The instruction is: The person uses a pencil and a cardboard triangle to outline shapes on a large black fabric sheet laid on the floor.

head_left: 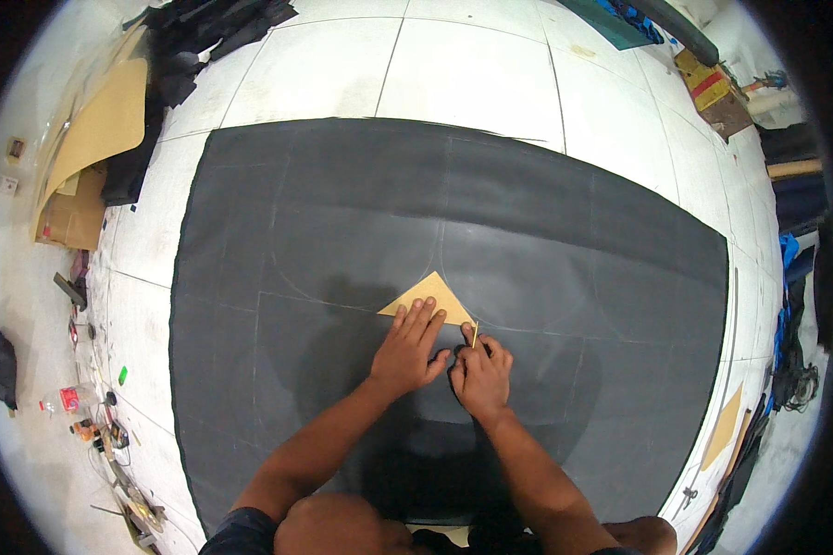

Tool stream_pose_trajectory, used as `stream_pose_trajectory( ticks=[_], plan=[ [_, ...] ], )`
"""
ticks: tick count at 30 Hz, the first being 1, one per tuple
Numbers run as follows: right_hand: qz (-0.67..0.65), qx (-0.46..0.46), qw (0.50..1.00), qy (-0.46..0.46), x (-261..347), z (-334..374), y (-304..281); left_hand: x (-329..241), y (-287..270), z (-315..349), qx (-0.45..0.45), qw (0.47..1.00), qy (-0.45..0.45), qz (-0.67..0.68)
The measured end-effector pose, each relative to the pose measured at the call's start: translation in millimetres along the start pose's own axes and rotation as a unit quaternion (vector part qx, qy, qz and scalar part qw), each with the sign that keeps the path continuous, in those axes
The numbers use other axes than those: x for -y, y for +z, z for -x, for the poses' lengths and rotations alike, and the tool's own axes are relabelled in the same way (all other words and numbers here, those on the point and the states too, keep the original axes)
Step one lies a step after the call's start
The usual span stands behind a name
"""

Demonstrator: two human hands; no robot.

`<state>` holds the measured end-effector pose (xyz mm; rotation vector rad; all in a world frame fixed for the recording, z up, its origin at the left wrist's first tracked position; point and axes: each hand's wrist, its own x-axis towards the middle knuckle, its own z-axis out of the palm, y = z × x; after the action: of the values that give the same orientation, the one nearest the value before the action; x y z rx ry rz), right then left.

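Observation:
A large dark grey fabric sheet lies spread before me, marked with pale straight and curved lines. On it rests a tan triangular card template, its point facing away from me. My left hand lies over the template's near left part, fingers stretched out and pressing it down. Just beyond the template's right corner, my right hand is closed around a thin yellow pen-like stick. The stick stands nearly upright by that corner; its lower end is hidden by the fingers.
White floor tiles surround the sheet. Dark cloth is heaped at the far left, near a curved tan card sheet. A plastic bottle and small tools lie at the left. Scissors and another tan card piece lie at the right.

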<state>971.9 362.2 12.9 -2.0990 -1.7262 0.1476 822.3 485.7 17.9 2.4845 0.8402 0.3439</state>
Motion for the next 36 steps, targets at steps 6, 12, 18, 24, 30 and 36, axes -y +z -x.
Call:
stream_pose_trajectory(
  ticks=[6, 12, 18, 24, 30, 36],
  plan=[
    [-0.059, 0.017, 0.998, 0.034, 4, -4, -9, 2, -2, 1, -0.029, 1.0, -0.001, 0.009],
    [-0.284, -0.029, 0.951, 0.12, 18, -57, -37, -3, -4, 2, -0.034, 0.999, 0.004, 0.032],
    [-0.335, 0.067, 0.94, 0.003, 51, -131, -23, 5, -2, 2, 0.045, 0.998, -0.014, 0.03],
    [-0.347, 0.177, 0.921, 0.023, 60, -140, -8, -2, 0, 0, 0.026, 0.998, 0.001, 0.066],
    [-0.308, 0.194, 0.931, -0.002, 56, -142, -2, 4, -4, 1, 0.052, 0.995, -0.01, 0.08],
    [-0.277, 0.142, 0.945, -0.097, 49, -142, 5, 1, 4, 2, 0.035, 0.998, -0.025, 0.049]
  ],
)
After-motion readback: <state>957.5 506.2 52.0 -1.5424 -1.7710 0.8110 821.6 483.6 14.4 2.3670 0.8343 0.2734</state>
